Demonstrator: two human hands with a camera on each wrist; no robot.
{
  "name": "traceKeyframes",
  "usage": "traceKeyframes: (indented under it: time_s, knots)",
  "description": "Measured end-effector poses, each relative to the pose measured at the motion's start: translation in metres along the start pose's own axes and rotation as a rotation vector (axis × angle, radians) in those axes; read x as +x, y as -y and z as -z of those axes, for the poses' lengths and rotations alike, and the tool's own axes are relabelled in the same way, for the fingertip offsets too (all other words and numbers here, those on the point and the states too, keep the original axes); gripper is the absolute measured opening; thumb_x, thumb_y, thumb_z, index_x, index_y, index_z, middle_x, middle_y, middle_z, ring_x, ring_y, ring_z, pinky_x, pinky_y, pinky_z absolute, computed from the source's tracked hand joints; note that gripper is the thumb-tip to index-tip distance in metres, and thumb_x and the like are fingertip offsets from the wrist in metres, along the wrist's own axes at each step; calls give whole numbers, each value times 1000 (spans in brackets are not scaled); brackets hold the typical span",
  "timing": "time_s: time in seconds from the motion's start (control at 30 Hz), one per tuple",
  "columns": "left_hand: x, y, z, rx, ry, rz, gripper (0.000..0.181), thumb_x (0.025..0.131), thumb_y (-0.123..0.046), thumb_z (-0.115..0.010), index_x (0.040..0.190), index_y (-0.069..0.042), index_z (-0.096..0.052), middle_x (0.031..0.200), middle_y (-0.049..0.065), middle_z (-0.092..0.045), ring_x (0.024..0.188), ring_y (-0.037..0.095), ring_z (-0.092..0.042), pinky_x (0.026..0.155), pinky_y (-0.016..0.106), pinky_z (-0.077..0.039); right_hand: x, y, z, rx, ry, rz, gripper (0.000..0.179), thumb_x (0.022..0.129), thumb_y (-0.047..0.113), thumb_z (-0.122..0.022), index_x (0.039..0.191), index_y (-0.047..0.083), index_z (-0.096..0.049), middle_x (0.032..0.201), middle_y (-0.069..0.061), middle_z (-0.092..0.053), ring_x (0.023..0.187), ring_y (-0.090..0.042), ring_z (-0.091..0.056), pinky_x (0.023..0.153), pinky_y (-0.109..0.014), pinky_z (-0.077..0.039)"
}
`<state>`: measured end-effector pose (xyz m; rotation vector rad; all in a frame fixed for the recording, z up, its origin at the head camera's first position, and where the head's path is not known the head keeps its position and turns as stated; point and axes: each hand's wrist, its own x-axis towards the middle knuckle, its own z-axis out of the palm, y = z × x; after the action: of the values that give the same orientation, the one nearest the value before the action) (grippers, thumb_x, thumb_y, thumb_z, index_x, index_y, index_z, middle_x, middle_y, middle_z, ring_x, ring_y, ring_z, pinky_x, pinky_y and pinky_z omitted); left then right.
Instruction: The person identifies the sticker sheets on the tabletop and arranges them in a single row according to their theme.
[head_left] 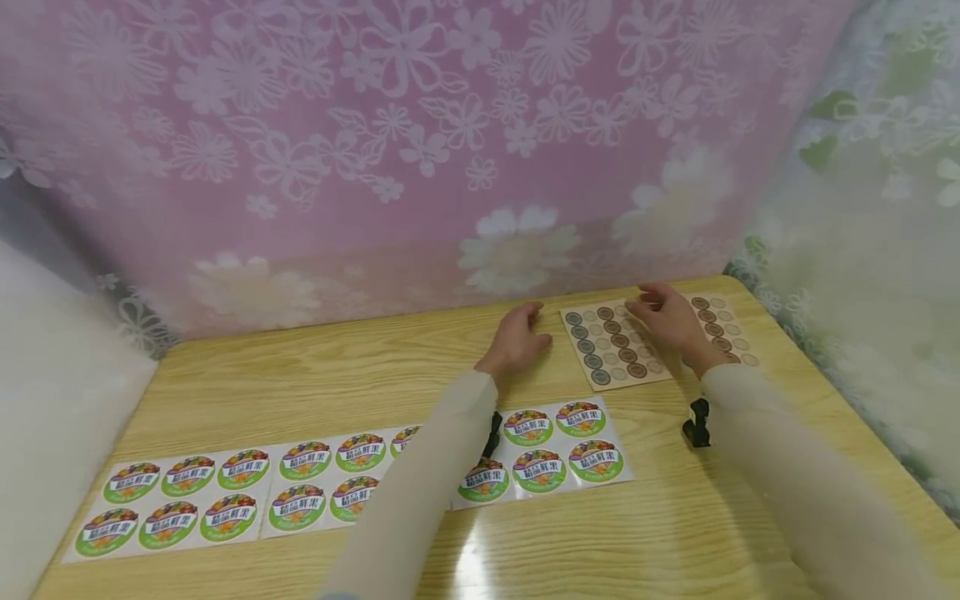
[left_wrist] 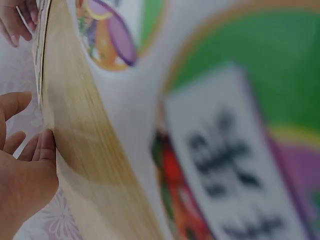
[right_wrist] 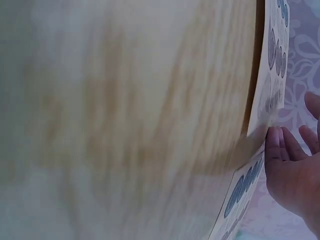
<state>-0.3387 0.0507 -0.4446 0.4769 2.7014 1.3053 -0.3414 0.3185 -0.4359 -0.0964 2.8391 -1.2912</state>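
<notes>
In the head view a kraft-coloured sheet of round brown and grey stickers (head_left: 600,354) lies near the table's far edge. To its right is a second such sheet (head_left: 726,321), partly covered by my right hand (head_left: 671,323). That hand is over the first sheet's right side, its fingers loosely bent; in the right wrist view its fingertips (right_wrist: 274,137) are at the gap between the sheets. My left hand (head_left: 516,340) rests by the table, left of the first sheet, thumb and fingers apart with nothing between them. Both hands appear to hold nothing.
White sheets of round fruit-label stickers (head_left: 168,504) run in a row along the table (head_left: 300,362), partly hidden under my left forearm. Flowered pink cloth (head_left: 375,167) hangs behind the table. Another pale flowered cloth (head_left: 885,250) hangs at the right.
</notes>
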Motion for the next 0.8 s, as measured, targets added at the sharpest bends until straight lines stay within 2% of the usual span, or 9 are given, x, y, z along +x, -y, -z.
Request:
traceKeyframes:
  time_s: [0.2, 0.47, 0.67, 0.8]
  knots:
    - [10, -4, -6, -75, -17, 34, 56, 91, -9, -64, 142, -1, -43, 138, 13, -50, 126, 22, -46, 103, 28, -36, 8, -3, -8, 42, 14, -21, 63, 99, 28, -53, 147, -3, -28, 139, -28, -39, 122, -41, -42, 93, -53, -41]
    - [18, -11, -12, -62, 9, 80, 60, 93, -19, -64, 144, -1, -38, 136, 12, -50, 127, 23, -45, 104, 30, -34, 12, -4, -3, 111, 77, -72, 69, 99, 24, -55, 150, -4, -19, 145, -27, -30, 125, -40, -36, 98, -51, -37]
    - [22, -14, -14, 51, 1, 77, 59, 92, -21, -64, 143, -1, -42, 138, 12, -49, 130, 26, -41, 107, 31, -30, 16, -4, -10, 107, 90, -77, 74, 96, 26, -60, 150, -4, -20, 150, -25, -27, 132, -42, -29, 104, -52, -31]
    - [25, -14, -17, 104, -20, 117, 58, 92, -26, -64, 143, -6, -44, 143, 9, -45, 133, 27, -36, 107, 34, -31, 17, 0, -14, 68, 86, -88, 71, 96, 26, -60, 149, -4, -24, 151, -23, -27, 135, -42, -26, 105, -52, -30]
